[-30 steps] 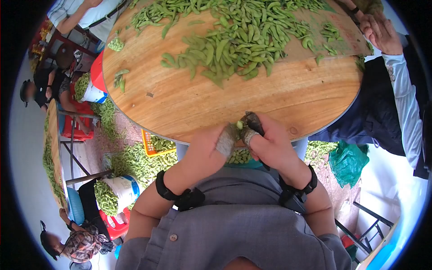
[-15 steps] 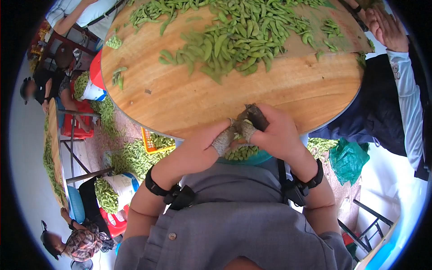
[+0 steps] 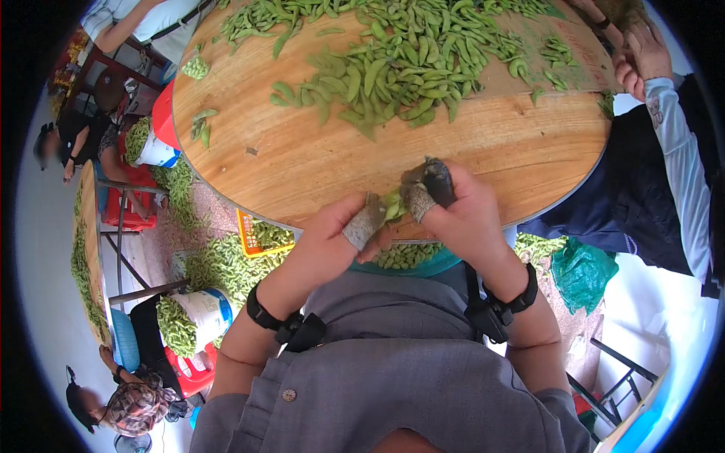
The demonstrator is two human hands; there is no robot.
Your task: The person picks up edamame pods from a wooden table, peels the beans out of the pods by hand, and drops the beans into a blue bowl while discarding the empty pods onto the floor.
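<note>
A green soybean pod point(image 3: 393, 205) is pinched between my two hands at the table's near edge. My left hand point(image 3: 332, 230) closes on its one end, with a grey wrap around the thumb. My right hand point(image 3: 470, 211) closes at the other end; its thumb has a similar wrap, and a dark covering sits on its index finger. Below my hands, a teal basin point(image 3: 432, 267) with green beans or pods rests by my lap, partly hidden. Beyond them, a heap of green pods point(image 3: 423, 57) spreads across the round wooden table point(image 3: 302, 162).
Another person's hands point(image 3: 646, 57) are at the right edge. A green plastic bag point(image 3: 585, 275) sits below right. On the left floor are loose pods, an orange crate point(image 3: 248, 234) and a white bucket point(image 3: 209, 313) of pods. Two people sit by another table point(image 3: 92, 249).
My hands have drawn slightly apart, showing the green pod between them. My right hand has moved a little up. The other person's hands at right have shifted.
</note>
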